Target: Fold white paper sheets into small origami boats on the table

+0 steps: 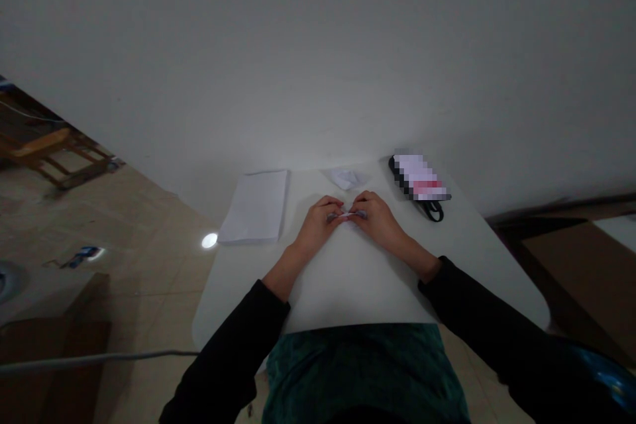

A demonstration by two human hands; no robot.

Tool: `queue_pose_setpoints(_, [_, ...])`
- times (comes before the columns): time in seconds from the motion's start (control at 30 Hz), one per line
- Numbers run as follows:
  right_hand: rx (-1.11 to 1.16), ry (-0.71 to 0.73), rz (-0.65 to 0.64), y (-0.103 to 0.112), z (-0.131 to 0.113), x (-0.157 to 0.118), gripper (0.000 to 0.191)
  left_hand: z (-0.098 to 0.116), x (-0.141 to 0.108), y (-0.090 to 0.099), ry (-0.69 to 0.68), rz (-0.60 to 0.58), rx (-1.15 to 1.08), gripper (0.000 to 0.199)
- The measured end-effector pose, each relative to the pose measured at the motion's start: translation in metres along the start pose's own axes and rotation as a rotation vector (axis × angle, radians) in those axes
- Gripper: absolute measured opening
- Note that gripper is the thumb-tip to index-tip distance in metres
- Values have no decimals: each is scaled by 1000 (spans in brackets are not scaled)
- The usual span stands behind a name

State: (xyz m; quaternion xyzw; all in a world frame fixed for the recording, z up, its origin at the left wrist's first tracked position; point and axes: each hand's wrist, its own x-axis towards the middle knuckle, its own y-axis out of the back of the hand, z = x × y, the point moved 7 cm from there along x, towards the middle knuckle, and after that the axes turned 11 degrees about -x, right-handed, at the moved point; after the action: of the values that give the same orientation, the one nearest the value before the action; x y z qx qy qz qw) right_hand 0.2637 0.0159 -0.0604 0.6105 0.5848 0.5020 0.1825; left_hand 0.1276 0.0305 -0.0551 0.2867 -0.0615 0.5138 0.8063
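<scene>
White and thin, a small folded strip that looks like paper (346,214) is pinched between 2 bare hands. It is right at the fingertips, over the middle of the smooth white table (342,285). The left hand (318,222) has its fingers curled in and grips the left part of the strip. The right hand (376,218) is curled too and grips the right part. The 2 hands nearly meet, so some of the strip is hidden. Just past the hands, on the far side, lies a crumpled white piece of paper (345,179). To the left is a flat stack of plain white sheets (256,205). At the far right is a blurry black, white and pink case (420,175) with a black loop strap (436,212).
</scene>
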Motion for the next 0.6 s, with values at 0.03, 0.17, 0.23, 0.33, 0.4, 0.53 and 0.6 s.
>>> queue_pose_setpoints(0.03, [21, -2, 32, 0, 1, 0, 9, 0, 0, 1, 2, 7, -8, 15])
queue_pose_setpoints(0.17, [162, -30, 102, 0, 5, 1, 8, -6, 1, 7, 63, 82, -133, 17])
queue_pose_setpoints(0.23, [229, -54, 115, -1, 7, 2, 8, -10, 2, 9, 121, 147, -268, 21])
queue_pose_setpoints(0.33, [232, -56, 171, 3, 3, 2, 9, -14, 1, 4, 179, 244, -567, 27])
queue_pose_setpoints(0.4, [192, -17, 200, 7, -6, 0, 11, -13, 0, -4, 214, 310, -813, 32])
queue_pose_setpoints(0.53, [157, 68, 196, 11, -30, -4, 12, -12, -4, -27, 309, 401, -1119, 36])
queue_pose_setpoints(0.6, [165, 74, 214, 15, -38, -5, 13, -10, -6, -31, 321, 425, -1092, 35])
